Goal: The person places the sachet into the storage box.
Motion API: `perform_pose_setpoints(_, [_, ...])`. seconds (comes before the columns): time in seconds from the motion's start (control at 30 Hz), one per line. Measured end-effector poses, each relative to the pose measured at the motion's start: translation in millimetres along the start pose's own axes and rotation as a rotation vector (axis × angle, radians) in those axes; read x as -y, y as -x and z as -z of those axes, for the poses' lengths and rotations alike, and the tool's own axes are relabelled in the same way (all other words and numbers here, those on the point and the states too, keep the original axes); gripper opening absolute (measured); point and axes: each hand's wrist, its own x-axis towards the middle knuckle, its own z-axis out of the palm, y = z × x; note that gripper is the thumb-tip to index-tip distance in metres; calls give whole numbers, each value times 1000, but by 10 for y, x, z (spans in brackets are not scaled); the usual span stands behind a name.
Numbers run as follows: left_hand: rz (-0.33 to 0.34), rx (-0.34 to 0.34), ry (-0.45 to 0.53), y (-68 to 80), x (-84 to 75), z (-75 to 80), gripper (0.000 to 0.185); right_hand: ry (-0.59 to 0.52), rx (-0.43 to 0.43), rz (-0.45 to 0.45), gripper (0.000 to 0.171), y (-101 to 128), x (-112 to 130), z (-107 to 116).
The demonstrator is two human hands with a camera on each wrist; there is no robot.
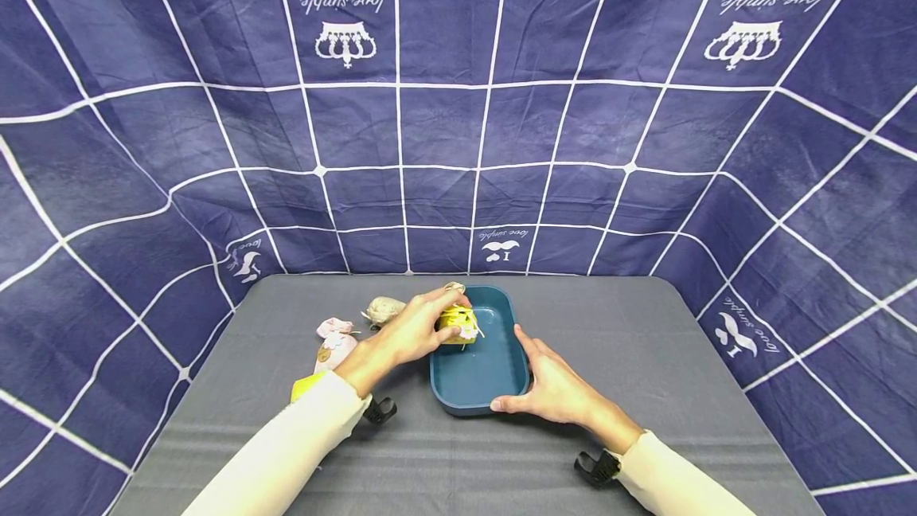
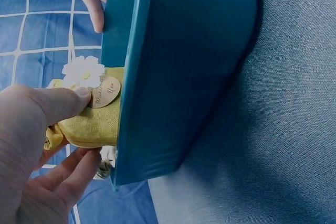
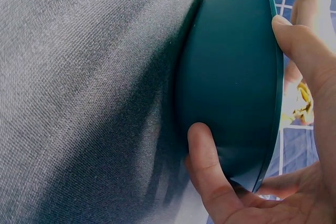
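A teal rectangular tray sits mid-table on the grey cloth. My left hand pinches a small yellow fabric pouch with a white flower and a round tag, held over the tray's left rim. In the left wrist view the thumb and fingers grip the yellow pouch beside the tray wall. My right hand holds the tray's near right corner, thumb on the outer wall and fingers along the rim. In the right wrist view, the thumb presses the tray wall.
Left of the tray lie a beige pouch, a pink pouch with a round tag, and another yellow one partly hidden by my left sleeve. A blue checked cloth backdrop surrounds the table.
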Motion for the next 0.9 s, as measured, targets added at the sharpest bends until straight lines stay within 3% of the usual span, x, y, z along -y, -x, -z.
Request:
perform_pose_setpoints(0.23, [0,-3,-17,20,27,-49,42,-1,-4,2,147,6,-10,-4])
perform_pose_setpoints(0.43, [41,14,-126,56,68,-74,40,17,-15,17,146,16,-7,-4])
perform_pose_setpoints(0.9, [106,5,-164,166,65,81,53,11,-13,20,146,12,-11,-17])
